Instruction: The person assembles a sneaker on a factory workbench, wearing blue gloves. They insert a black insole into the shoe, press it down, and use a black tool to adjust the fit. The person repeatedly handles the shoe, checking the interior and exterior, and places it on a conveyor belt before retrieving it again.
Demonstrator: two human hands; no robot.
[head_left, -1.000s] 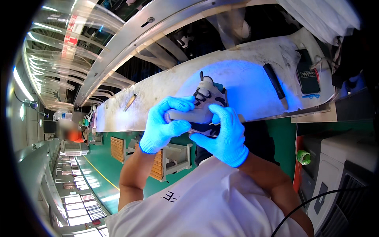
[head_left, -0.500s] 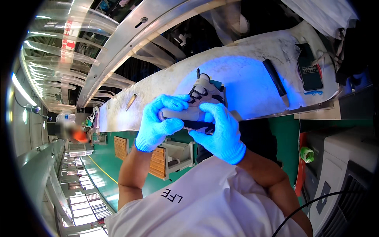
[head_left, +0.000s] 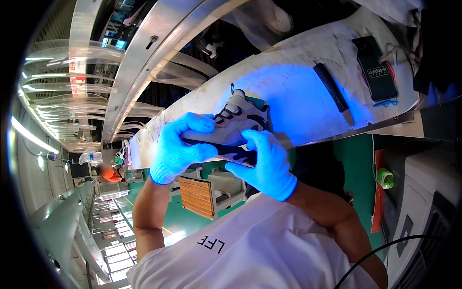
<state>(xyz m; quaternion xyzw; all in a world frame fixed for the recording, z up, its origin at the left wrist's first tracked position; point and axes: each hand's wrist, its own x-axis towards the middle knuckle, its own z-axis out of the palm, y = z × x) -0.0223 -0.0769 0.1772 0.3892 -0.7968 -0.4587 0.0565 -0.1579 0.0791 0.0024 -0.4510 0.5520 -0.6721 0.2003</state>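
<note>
Between my gloved hands a grey and black lace-up sneaker (head_left: 234, 126) is held up on its side over the near edge of the workbench. Its toe points left, and the ankle opening lies toward the upper right. My left hand (head_left: 182, 144) wraps round the toe end, fingers over the upper and thumb at the sole's side. My right hand (head_left: 266, 161) grips nearer the heel, with fingers on the side and thumb below. Both knit gloves glow bright blue under the blue light. Part of the sole is covered by the hands.
A long pale workbench (head_left: 303, 82) carries a blue light patch. On its right lie a black-handled tool (head_left: 332, 91) and a dark phone-like case (head_left: 378, 70). Behind runs a metal rail (head_left: 144, 48) with clear plastic strips. A wooden-sided cart (head_left: 196, 195) stands below; a person in orange (head_left: 109, 172) is far left.
My hands and the sneaker have shifted slightly left in view. The left fingers have slid toward the toe, and more of the sneaker's side now shows. The head view has turned a little.
</note>
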